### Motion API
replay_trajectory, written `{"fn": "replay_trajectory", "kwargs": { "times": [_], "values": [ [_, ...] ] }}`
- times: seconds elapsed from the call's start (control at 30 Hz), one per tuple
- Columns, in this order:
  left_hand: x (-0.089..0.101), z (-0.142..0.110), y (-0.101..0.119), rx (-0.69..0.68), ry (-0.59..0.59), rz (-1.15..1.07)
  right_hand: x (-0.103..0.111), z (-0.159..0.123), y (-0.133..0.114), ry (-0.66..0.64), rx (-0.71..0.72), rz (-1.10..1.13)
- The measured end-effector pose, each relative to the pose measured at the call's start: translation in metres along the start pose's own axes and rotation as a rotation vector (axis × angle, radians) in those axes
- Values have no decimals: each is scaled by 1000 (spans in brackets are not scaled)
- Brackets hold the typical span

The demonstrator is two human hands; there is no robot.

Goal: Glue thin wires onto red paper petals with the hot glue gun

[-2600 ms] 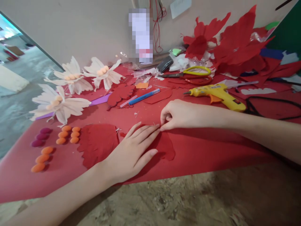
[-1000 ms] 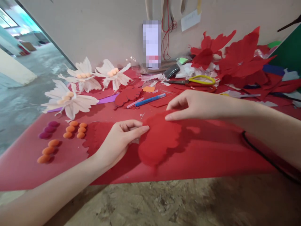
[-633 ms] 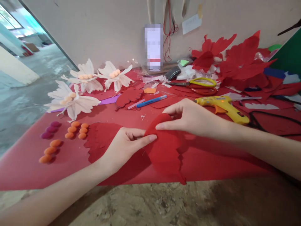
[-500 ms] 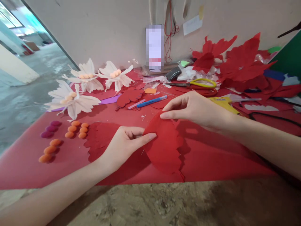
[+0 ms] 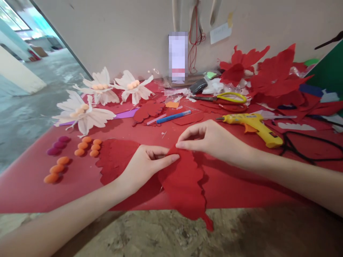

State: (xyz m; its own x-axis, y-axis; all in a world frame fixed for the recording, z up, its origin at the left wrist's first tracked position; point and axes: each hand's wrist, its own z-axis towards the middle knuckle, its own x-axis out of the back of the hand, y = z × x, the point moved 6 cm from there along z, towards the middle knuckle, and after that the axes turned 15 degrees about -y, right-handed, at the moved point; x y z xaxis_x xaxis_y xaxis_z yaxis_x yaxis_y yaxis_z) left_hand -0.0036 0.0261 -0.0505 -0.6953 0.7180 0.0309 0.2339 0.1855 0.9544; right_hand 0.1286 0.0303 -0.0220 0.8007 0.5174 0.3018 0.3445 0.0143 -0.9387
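A red paper petal with scalloped edges [image 5: 184,185] hangs over the front edge of the red sheet [image 5: 241,178]. My left hand [image 5: 146,164] pinches its top edge between thumb and fingers. My right hand [image 5: 211,141] pinches the same top edge from the right, fingertips almost meeting those of my left hand. A second red cut petal [image 5: 116,159] lies flat just left of my left hand.
A yellow glue gun [image 5: 254,125] with a black cord lies to the right. Yellow-handled scissors [image 5: 225,98], a blue pen [image 5: 174,116], white paper flowers [image 5: 85,112], orange pom-poms [image 5: 88,146], purple pom-poms [image 5: 56,145] and red paper scraps [image 5: 273,76] surround the work spot.
The petal lay flat under my left hand; both hands have picked it up, turned it, and brought it down so its tip hangs past the sheet's front edge.
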Motion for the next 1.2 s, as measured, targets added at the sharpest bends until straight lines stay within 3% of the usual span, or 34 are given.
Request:
{"fn": "replay_trajectory", "kwargs": {
  "times": [0.3, 0.63, 0.83, 1.2],
  "values": [
    [5, -1, 3, 2, 100, 58, -9, 0, 3, -49, -27, -51],
    [4, 0, -1, 42, 76, 21, 14, 2, 0, 11, -92, -32],
    [6, 3, 1, 14, 81, 48, 1, 4, 4, -123, -104, -70],
    [11, 3, 8, -46, 112, 79, 28, -2, -2, 98, -91, 88]
  ]
}}
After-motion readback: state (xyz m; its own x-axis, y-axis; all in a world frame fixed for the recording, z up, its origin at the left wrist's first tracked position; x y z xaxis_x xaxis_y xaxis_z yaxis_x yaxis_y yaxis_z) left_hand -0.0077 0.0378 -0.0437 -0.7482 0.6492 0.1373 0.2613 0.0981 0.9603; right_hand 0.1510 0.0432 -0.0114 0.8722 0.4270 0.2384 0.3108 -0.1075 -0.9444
